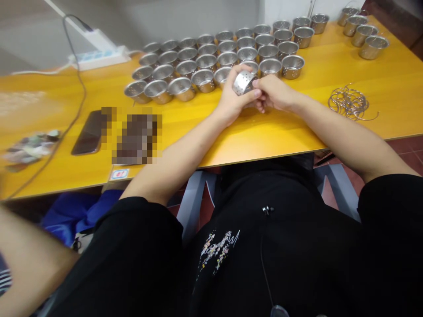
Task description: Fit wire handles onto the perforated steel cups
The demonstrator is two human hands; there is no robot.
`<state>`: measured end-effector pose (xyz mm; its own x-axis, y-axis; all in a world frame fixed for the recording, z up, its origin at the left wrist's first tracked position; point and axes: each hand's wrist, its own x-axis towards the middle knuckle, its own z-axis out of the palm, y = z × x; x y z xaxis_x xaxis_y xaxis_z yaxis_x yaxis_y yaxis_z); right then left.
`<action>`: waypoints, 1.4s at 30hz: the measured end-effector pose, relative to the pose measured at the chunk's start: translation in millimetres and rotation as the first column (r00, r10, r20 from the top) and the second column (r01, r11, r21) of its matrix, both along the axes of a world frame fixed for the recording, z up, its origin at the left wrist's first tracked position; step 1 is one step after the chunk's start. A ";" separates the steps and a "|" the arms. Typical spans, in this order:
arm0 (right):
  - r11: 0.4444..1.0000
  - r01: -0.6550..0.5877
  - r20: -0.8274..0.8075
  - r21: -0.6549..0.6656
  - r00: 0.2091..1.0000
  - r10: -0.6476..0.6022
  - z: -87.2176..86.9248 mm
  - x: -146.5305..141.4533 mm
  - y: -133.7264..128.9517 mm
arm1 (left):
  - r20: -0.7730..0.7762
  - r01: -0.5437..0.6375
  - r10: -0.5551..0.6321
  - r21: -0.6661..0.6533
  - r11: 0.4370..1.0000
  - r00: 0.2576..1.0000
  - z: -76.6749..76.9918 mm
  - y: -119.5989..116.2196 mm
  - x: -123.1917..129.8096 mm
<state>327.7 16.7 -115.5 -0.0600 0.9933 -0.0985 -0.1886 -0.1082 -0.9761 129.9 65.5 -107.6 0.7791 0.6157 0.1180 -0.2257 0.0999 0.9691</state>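
Note:
My left hand (231,93) is wrapped round a small perforated metal cup (243,82), tilted on its side above the yellow table. Close against the cup's right side is my right hand (272,91), its thumb and fingers closed together at the rim. Whatever lies between those right fingers is too small or hidden to make out. Just behind both hands stand rows of similar metal cups (203,80), upright with their mouths up. To the right of my right forearm lies a tangled heap of thin metal wires (348,103).
Several cups with wire on them (373,47) stand at the far right. On the left are a dark phone (89,133), a blurred-out dark object (137,140), a power strip (99,58) and its cable. Another person's arm (29,264) shows at lower left.

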 end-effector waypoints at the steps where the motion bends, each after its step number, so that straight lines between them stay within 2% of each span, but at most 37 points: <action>1: 1.000 0.004 0.031 0.021 1.000 -0.004 -0.5 0.7 0.6 | 0.009 -0.005 0.005 0.007 1.000 1.000 -0.2 -0.4 0.0; 5: 0.995 0.025 0.140 0.101 0.989 -0.039 -3.1 2.8 3.8 | 0.018 -0.027 0.027 0.026 0.999 0.999 1.4 -3.2 -0.4; 10: 0.997 0.033 0.133 0.074 0.990 -0.042 -2.9 2.7 3.9 | 0.003 -0.014 0.014 0.023 1.000 1.000 0.9 -2.9 0.3; 22: 0.995 0.049 0.232 0.086 0.970 -0.068 1.3 1.4 1.8 | 0.113 -0.005 -0.002 0.067 0.998 0.994 -8.4 -0.5 7.0; 33: 0.998 0.029 0.262 0.063 0.964 -0.045 3.0 1.2 -3.6 | 0.108 -0.003 -0.011 0.129 0.992 0.994 -32.0 28.0 22.9; 37: 0.998 0.035 0.258 0.057 0.965 -0.049 5.8 1.8 -6.4 | 0.121 0.016 -0.034 0.147 0.989 0.992 -28.3 24.3 19.9; 42: 0.994 -0.014 0.278 0.105 0.960 -0.015 3.0 5.8 -7.5 | 0.100 0.017 -0.031 0.130 0.991 0.995 -17.5 12.5 10.3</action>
<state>333.5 9.2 -112.5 -0.0445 0.9990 -0.0067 0.0918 -0.0026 -0.9958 140.2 78.0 -125.1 0.7734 0.5713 0.2746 -0.3228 -0.0179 0.9463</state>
